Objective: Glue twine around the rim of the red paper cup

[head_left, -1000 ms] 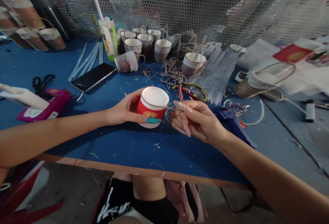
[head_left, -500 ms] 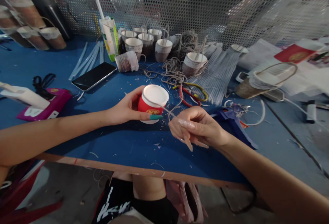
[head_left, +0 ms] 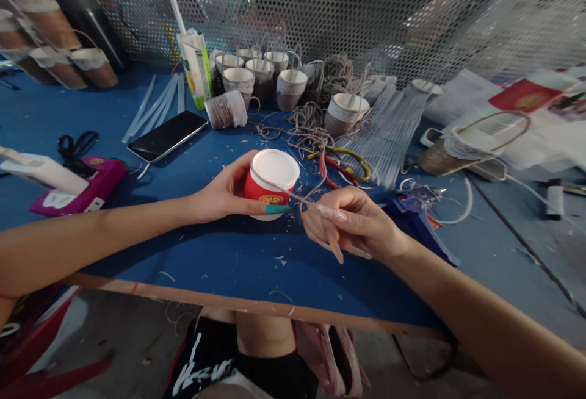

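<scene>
My left hand point(head_left: 233, 194) is wrapped around a red paper cup point(head_left: 256, 188) with a white rim and a gold emblem, its thumb with a green nail across the front. The cup stands just above or on the blue table, tilted a little toward me. A thin grey-brown cord point(head_left: 300, 196) passes round the front of the cup below the rim. At its right side the cord runs to my right hand point(head_left: 350, 222), which pinches it between thumb and curled fingers. Another length of cord leads back to the tangled pile point(head_left: 307, 119) behind.
Several cord-wrapped cups point(head_left: 292, 88) stand at the back, one lying on its side point(head_left: 226, 110). A phone point(head_left: 167, 135) and drink carton point(head_left: 196, 69) are at left. Clear plastic glue sticks point(head_left: 387, 133), red-yellow pliers handles point(head_left: 341, 167) and a blue glue gun point(head_left: 421, 225) lie at right.
The cup has shifted very slightly left and up in my left hand. My right hand has barely moved, still pinching the cord, which lies higher across the cup's rim.
</scene>
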### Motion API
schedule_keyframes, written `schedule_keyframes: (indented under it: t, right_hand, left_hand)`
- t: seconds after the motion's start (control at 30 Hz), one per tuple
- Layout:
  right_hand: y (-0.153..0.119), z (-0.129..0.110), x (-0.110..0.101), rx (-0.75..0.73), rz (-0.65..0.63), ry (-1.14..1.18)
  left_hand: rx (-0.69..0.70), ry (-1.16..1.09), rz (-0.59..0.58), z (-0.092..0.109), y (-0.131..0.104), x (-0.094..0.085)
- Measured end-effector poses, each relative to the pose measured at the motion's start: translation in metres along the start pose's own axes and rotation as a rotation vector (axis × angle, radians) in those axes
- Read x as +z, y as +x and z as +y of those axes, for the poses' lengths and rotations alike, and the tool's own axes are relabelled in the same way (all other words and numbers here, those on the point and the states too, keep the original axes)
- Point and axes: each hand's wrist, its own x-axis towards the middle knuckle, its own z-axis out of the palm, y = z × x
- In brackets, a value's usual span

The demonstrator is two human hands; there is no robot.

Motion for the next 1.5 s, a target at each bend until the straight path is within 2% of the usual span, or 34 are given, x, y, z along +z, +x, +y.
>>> schedule_keyframes:
  t: [0.2,0.47,0.93,1.23,1.5]
  right_hand:
    - [0.0009,0.0012,-0.0013,-0.054,0.027,0.030]
    - [0.0030,-0.0009,0.0012,-0.050,0.033,0.083]
    - [0.0036,-0.0018,-0.0006,-0.022,0.166,0.015]
    - [0.0041,-0.0017,0.0005,-0.020,0.141,0.032]
    - [0.0043,-0.0027,0.0037,-0.033,0.129,0.075]
  left_hand:
    - [0.014,-0.024,-0.019,0.0022,0.0002,-0.0002]
    - [-0.014,-0.044,-0.062,0.0029,-0.0011,-0.0022]
    - [-0.074,-0.109,-0.062,0.0051,-0.0038,-0.0031]
    - [-0.165,-0.196,-0.077,0.0057,-0.0082,-0.0029]
    - [-0.134,-0.160,-0.139,0.0023,-0.0063,-0.0053]
